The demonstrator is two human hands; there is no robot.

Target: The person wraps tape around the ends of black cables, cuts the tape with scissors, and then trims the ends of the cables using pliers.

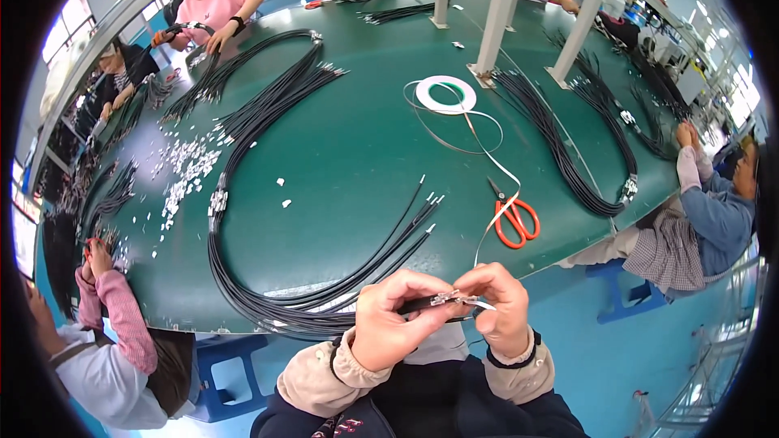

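Left hand curled tight round black cable end, just past green table's near edge. Right hand fingertips pinched shut on white tape strip at silvery connector. Red scissors nearby.

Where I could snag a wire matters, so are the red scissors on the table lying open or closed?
Closed, as far as shows: the red scissors lie flat on the green table, blades together in one point, handles side by side.
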